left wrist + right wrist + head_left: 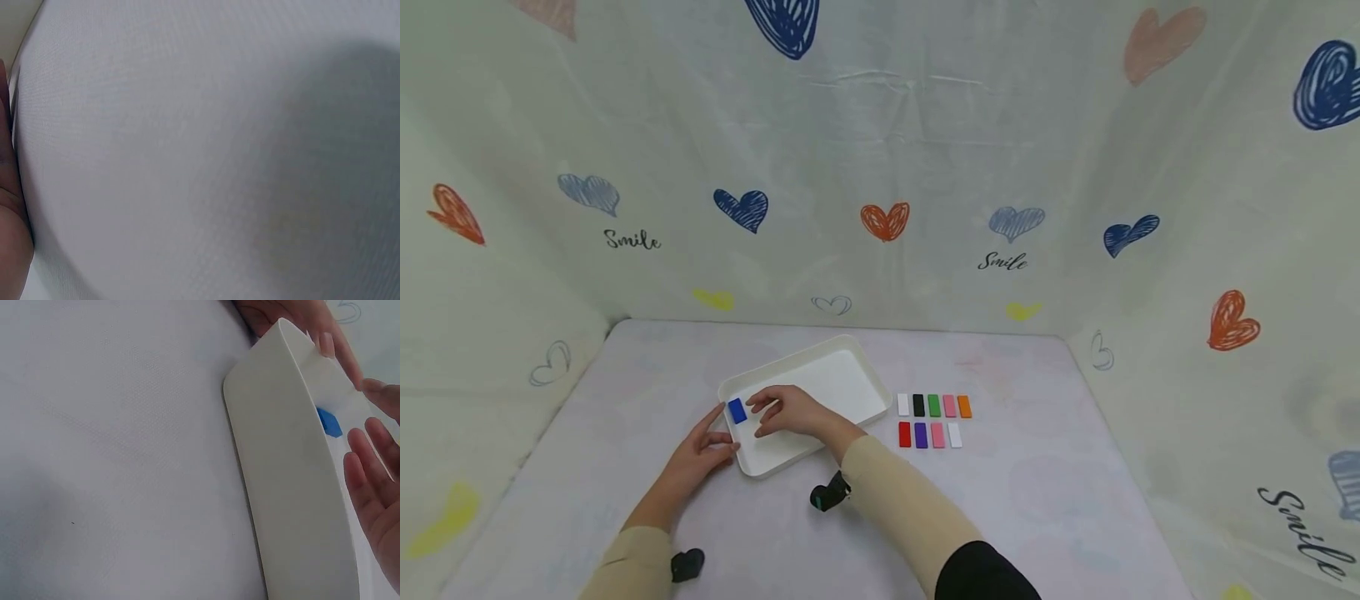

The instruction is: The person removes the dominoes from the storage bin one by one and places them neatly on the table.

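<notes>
A shallow white tray (835, 367) lies at an angle on the table. In its left end rests a small blue block (737, 411), which also shows past the tray wall in the right wrist view. My left hand (703, 450) touches the tray's left end, fingers spread along the rim. My right hand (790, 412) hovers over the tray just right of the blue block, fingers loosely bent and apart from it, holding nothing. The left wrist view shows mostly tabletop, with part of the left hand (9, 206) at its edge.
To the tray's right, several small coloured blocks lie in two rows, among them a black block (918, 406), an orange block (964, 407) and a red block (905, 435). A curtain (925, 158) printed with hearts hangs behind the table (1000, 500).
</notes>
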Action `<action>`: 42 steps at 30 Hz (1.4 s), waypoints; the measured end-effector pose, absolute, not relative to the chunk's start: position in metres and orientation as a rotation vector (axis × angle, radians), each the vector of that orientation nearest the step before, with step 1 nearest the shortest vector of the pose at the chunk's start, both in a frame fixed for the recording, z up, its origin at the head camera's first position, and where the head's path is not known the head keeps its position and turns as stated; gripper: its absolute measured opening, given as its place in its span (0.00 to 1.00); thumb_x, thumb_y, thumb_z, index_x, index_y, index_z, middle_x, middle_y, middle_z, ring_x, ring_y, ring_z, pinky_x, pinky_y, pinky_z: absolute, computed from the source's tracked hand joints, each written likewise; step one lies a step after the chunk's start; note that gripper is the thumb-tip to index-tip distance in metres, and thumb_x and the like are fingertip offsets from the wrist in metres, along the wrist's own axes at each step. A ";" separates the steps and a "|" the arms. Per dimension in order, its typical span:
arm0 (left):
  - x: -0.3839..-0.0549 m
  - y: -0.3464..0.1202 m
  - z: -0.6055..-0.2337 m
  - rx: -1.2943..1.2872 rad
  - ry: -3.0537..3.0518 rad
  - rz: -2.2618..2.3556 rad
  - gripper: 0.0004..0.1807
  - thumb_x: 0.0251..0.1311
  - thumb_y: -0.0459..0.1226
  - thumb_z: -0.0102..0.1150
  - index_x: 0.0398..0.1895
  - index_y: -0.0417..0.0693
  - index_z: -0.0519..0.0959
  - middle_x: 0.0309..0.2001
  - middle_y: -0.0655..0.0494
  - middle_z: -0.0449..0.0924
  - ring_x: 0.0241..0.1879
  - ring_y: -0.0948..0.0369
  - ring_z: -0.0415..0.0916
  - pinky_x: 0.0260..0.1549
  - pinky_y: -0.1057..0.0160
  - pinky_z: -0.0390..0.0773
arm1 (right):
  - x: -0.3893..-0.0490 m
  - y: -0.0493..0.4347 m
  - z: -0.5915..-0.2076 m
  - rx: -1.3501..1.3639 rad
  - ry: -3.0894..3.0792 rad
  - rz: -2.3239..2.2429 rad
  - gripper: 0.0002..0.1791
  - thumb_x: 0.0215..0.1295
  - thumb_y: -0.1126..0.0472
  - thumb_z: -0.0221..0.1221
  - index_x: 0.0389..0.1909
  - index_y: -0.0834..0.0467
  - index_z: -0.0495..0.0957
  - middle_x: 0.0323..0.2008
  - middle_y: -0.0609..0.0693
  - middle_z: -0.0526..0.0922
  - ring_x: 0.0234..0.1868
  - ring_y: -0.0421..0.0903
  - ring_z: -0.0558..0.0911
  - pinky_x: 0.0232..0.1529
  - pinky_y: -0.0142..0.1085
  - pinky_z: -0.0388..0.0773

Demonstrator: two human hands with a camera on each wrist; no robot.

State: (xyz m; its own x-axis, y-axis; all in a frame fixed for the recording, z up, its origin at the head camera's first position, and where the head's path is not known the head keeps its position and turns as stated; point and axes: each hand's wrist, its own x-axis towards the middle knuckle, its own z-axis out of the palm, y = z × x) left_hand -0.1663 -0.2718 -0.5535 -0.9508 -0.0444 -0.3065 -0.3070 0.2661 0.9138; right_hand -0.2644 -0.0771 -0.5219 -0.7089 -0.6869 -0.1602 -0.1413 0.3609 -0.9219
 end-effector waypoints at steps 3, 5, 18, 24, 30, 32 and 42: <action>-0.167 -0.273 -0.552 -0.318 2.324 1.744 0.48 0.61 0.36 0.64 0.78 0.49 0.45 0.48 0.40 0.76 0.34 0.63 0.80 0.36 0.70 0.78 | -0.269 -0.082 -0.522 -0.703 2.091 -1.322 0.28 0.53 0.69 0.71 0.58 0.56 0.78 0.44 0.42 0.81 0.40 0.34 0.80 0.41 0.26 0.77; -0.168 -0.274 -0.551 -0.317 2.335 1.731 0.48 0.61 0.36 0.64 0.78 0.48 0.45 0.48 0.40 0.76 0.34 0.63 0.80 0.36 0.70 0.78 | -0.271 -0.086 -0.523 -0.696 2.095 -1.314 0.29 0.53 0.68 0.71 0.58 0.56 0.77 0.45 0.42 0.81 0.43 0.34 0.80 0.43 0.26 0.76; -0.170 -0.275 -0.557 -0.295 2.329 1.776 0.47 0.61 0.33 0.63 0.78 0.48 0.46 0.47 0.40 0.76 0.34 0.62 0.80 0.37 0.70 0.78 | -0.274 -0.103 -0.535 -0.673 2.214 -1.179 0.33 0.53 0.64 0.73 0.61 0.54 0.75 0.55 0.41 0.78 0.52 0.36 0.75 0.54 0.26 0.70; -0.167 -0.274 -0.559 -0.288 2.329 1.787 0.47 0.61 0.32 0.63 0.78 0.47 0.46 0.45 0.42 0.78 0.33 0.62 0.80 0.37 0.69 0.78 | -0.278 -0.111 -0.540 -0.684 2.270 -1.065 0.33 0.53 0.63 0.73 0.62 0.54 0.75 0.50 0.42 0.78 0.44 0.35 0.74 0.47 0.25 0.71; -0.165 -0.273 -0.559 -0.320 2.318 1.793 0.48 0.60 0.32 0.64 0.78 0.48 0.46 0.46 0.42 0.78 0.34 0.63 0.80 0.37 0.69 0.78 | -0.279 -0.119 -0.539 -0.706 2.340 -0.990 0.32 0.53 0.63 0.72 0.61 0.54 0.76 0.42 0.43 0.79 0.36 0.35 0.72 0.41 0.24 0.69; -0.164 -0.273 -0.559 -0.329 2.317 1.800 0.48 0.60 0.32 0.64 0.78 0.49 0.46 0.46 0.42 0.77 0.34 0.63 0.81 0.37 0.69 0.79 | -0.279 -0.121 -0.537 -0.702 2.374 -0.952 0.31 0.53 0.61 0.72 0.61 0.53 0.77 0.39 0.41 0.78 0.36 0.35 0.72 0.41 0.24 0.69; -0.164 -0.272 -0.559 -0.337 2.327 1.793 0.47 0.61 0.32 0.63 0.78 0.50 0.46 0.47 0.41 0.77 0.35 0.61 0.81 0.37 0.70 0.78 | -0.275 -0.127 -0.543 -0.667 2.485 -0.794 0.34 0.55 0.55 0.72 0.65 0.45 0.74 0.36 0.39 0.74 0.36 0.35 0.70 0.42 0.24 0.68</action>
State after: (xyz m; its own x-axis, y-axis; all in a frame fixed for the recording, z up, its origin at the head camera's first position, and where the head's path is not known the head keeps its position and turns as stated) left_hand -0.1643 -0.2719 -0.5590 -0.9573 -0.0666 -0.2814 -0.2891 0.2455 0.9253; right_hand -0.2752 -0.1273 -0.5431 -0.7842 -0.5626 -0.2619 -0.3064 0.7180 -0.6250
